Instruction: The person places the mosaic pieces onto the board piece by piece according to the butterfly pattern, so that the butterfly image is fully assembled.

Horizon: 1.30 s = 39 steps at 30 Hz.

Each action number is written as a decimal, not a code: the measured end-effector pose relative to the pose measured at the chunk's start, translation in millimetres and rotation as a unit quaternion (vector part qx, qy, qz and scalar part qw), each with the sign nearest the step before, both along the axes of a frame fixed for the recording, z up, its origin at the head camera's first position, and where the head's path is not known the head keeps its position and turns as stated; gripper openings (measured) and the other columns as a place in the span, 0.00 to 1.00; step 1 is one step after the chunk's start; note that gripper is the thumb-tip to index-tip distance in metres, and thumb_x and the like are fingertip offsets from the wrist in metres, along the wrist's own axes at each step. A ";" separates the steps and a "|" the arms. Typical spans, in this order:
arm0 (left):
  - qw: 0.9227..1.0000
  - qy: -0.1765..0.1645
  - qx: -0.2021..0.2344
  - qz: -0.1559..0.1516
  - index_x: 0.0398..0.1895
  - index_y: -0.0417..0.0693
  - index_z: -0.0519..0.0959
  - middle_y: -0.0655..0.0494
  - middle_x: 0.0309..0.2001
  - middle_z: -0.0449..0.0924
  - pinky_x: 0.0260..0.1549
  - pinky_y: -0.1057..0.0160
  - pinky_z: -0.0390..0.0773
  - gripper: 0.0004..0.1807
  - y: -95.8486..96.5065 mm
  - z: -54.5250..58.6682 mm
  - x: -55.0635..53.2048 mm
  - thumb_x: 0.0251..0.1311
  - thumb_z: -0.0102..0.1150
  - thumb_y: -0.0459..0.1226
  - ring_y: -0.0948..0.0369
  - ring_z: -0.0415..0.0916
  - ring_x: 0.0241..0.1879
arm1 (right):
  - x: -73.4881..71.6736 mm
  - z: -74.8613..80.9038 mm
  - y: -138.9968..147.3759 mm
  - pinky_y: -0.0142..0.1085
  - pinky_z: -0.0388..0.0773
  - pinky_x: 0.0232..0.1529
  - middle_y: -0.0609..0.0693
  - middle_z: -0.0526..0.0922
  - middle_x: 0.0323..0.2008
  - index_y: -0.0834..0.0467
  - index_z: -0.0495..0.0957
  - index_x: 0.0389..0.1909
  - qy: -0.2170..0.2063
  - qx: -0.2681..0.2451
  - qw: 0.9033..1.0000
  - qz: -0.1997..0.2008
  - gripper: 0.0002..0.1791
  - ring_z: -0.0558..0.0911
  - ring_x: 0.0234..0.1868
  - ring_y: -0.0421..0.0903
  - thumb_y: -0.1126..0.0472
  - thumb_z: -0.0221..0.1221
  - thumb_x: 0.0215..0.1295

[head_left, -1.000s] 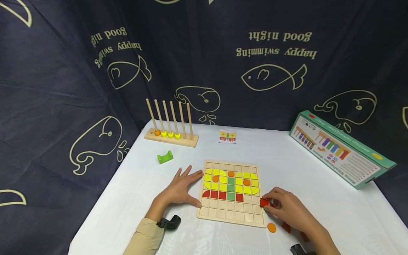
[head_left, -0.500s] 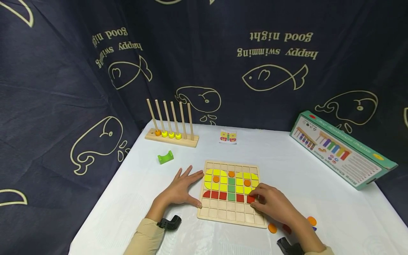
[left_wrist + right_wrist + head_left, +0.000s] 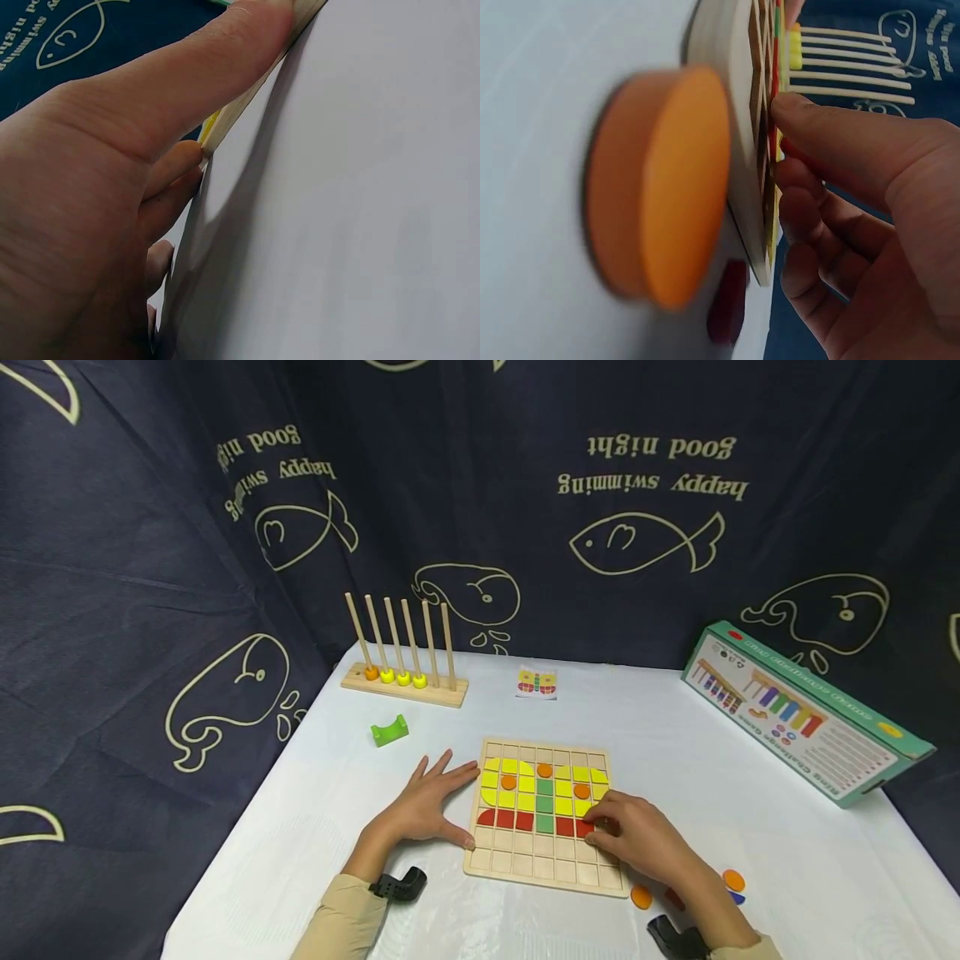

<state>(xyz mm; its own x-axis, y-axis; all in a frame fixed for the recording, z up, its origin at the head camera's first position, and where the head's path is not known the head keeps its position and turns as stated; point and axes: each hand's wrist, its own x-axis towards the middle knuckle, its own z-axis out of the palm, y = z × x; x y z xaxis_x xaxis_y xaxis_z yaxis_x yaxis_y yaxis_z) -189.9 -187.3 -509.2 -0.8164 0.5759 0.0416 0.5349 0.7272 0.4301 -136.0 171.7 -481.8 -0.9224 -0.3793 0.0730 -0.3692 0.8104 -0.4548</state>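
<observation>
A wooden grid board [image 3: 555,867] holds yellow tiles [image 3: 525,800], green squares [image 3: 543,805], orange discs and a row of red tiles [image 3: 506,819]. My left hand [image 3: 420,806] rests at the board's left edge, fingers spread and thumb at its lower corner; the left wrist view shows the thumb [image 3: 187,75] along the wooden edge. My right hand [image 3: 641,835] is over the board's right side, thumb and fingertips at the rightmost red square [image 3: 584,829] in that row. In the right wrist view a red piece [image 3: 790,150] shows between thumb and curled fingers.
Right of the board lie an orange disc [image 3: 641,897], a red piece [image 3: 729,300], another orange disc [image 3: 733,881] and a blue piece [image 3: 737,897]. Behind are a peg stand [image 3: 442,695], a green curved block [image 3: 389,731], a butterfly pattern card [image 3: 536,683] and a game box [image 3: 802,718].
My right hand has moved left from beside the board onto it with a red square, which has shifted left against the neighbouring red square. My left hand has stayed in place.
</observation>
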 end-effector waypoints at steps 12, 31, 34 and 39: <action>1.000 0.002 -0.005 0.001 0.74 0.55 0.59 0.61 0.72 0.56 0.68 0.42 0.32 0.67 1.4 1.6 1.5 0.26 0.66 0.74 0.50 0.36 0.74 | 15.2 8.3 40.7 0.30 0.70 0.24 0.35 0.75 0.26 0.48 0.85 0.39 -0.059 -0.036 0.997 -0.047 0.12 0.72 0.25 0.37 0.51 0.70 0.54; 1.000 -0.002 0.001 0.002 0.74 0.55 0.60 0.61 0.72 0.57 0.68 0.42 0.32 0.66 -1.0 -2.2 3.1 0.26 0.64 0.75 0.50 0.36 0.74 | 14.9 3.4 30.7 0.32 0.69 0.27 0.38 0.73 0.26 0.51 0.83 0.42 -0.044 -0.002 0.995 -0.089 0.17 0.70 0.28 0.40 0.57 0.72 0.48; 1.000 0.000 0.000 0.001 0.74 0.55 0.60 0.61 0.72 0.57 0.68 0.42 0.32 0.66 -1.0 -1.2 2.7 0.27 0.65 0.75 0.50 0.36 0.74 | 12.0 2.3 25.4 0.32 0.68 0.27 0.38 0.73 0.27 0.52 0.83 0.42 -0.022 -0.013 0.998 -0.064 0.16 0.70 0.28 0.40 0.58 0.71 0.50; 1.000 0.001 0.002 -0.001 0.74 0.55 0.59 0.61 0.72 0.57 0.68 0.42 0.32 0.66 -0.3 -0.2 1.4 0.26 0.65 0.75 0.50 0.36 0.74 | 8.9 0.8 19.5 0.31 0.69 0.29 0.36 0.73 0.27 0.49 0.83 0.39 -0.015 -0.018 0.999 -0.040 0.13 0.70 0.28 0.39 0.57 0.71 0.51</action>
<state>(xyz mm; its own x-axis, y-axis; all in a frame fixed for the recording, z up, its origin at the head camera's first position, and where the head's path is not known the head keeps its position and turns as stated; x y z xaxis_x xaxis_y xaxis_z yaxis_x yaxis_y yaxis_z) -188.5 -187.6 -509.3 -0.8156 0.5768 0.0457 0.5369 0.7250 0.4315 -127.1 191.2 -481.0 -0.9514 -0.3025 0.0568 -0.2901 0.8192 -0.4947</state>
